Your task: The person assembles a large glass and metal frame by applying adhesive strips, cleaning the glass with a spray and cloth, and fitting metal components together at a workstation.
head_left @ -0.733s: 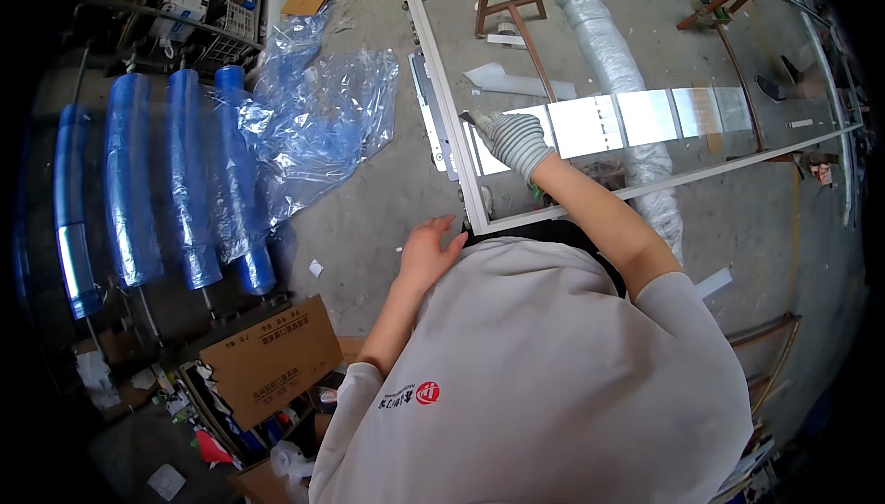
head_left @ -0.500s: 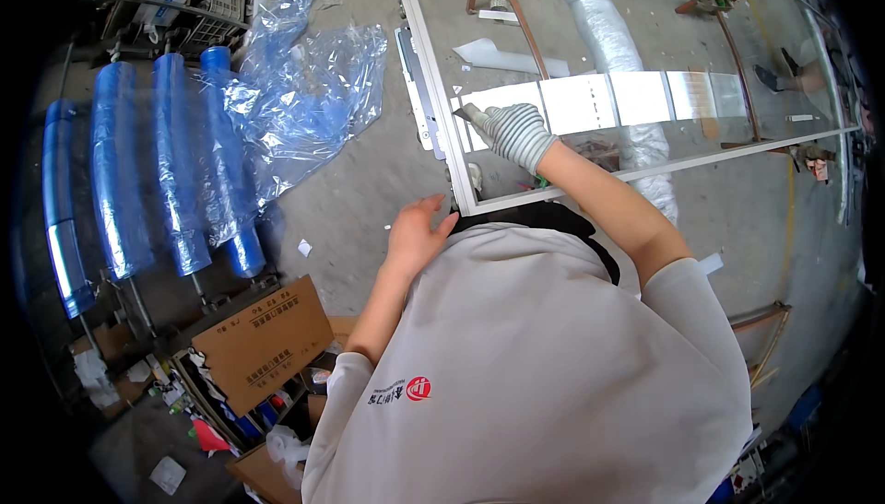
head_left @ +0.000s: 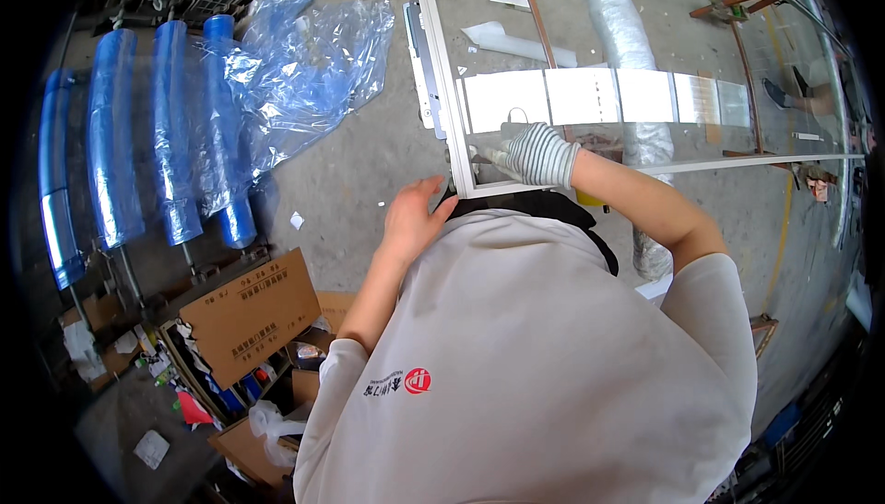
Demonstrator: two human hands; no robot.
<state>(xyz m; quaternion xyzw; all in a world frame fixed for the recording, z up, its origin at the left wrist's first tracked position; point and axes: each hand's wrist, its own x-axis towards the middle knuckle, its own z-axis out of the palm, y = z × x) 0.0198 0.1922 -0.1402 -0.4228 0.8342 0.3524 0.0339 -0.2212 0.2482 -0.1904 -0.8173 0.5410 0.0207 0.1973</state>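
A: Far left?
B: Blue film rolls (head_left: 112, 135) are racked side by side. A cardboard sheet (head_left: 249, 315) is propped below; crumpled clear plastic (head_left: 323, 71) is spread on the floor to the right of the rolls.
A: Left hand?
B: The bare left hand (head_left: 413, 220) is held just beside the near left corner of the framed glass panel (head_left: 444, 71). Fingers loosely bent, thumb spread wide, nothing seen gripped. Contact with the panel can't be told.
A: Panel placed where?
B: In front of the waist, extended off to the right; its near edge is crossed by the right forearm.
A: Right hand?
B: The right hand (head_left: 542, 154), striped glove on, is held over the glass near that same corner. Fingers curled; whether anything is gripped can't be told.
A: Rest?
B: Through the glass, a silvery wrapped tube (head_left: 604, 6) is seen, then a brown stand (head_left: 743, 71) farther right.
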